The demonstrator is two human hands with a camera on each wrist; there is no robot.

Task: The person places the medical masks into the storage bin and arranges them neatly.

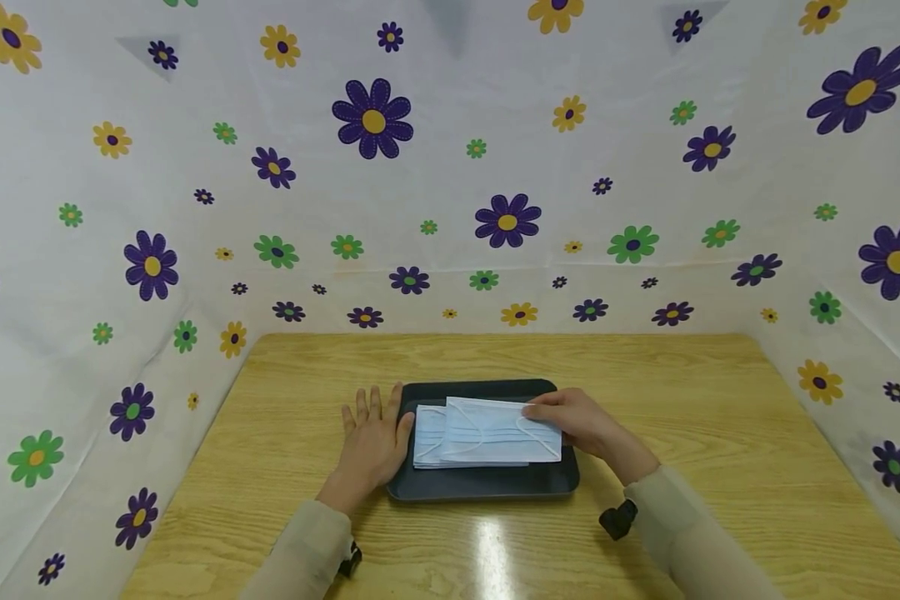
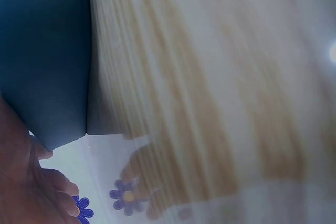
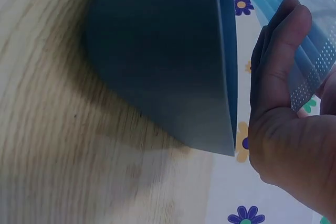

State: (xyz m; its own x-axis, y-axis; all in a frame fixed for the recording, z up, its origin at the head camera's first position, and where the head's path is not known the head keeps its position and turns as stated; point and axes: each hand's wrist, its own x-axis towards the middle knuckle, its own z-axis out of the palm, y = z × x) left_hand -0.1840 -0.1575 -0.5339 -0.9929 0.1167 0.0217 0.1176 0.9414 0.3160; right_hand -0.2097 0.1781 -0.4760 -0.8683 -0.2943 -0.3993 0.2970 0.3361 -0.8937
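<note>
A light blue face mask [image 1: 504, 428] with white ear loops is held at its right end by my right hand [image 1: 581, 423], thumb on top. In the right wrist view, the fingers [image 3: 281, 61] lie under the pleated mask [image 3: 310, 40]. Below and to its left shows a stack of similar masks [image 1: 429, 437] inside a dark tray [image 1: 487, 485]. My left hand [image 1: 375, 442] lies flat with spread fingers at the tray's left edge, its thumb by the rim. The left wrist view catches part of that hand [image 2: 21, 171] beside the tray's wall [image 2: 47, 51].
The tray stands on a light wooden table [image 1: 315, 367]. White cloth with printed flowers [image 1: 450, 108] encloses the table at the back and both sides. A dark wrist device [image 1: 618, 520] sits below the right sleeve, and another [image 1: 351, 560] by the left sleeve.
</note>
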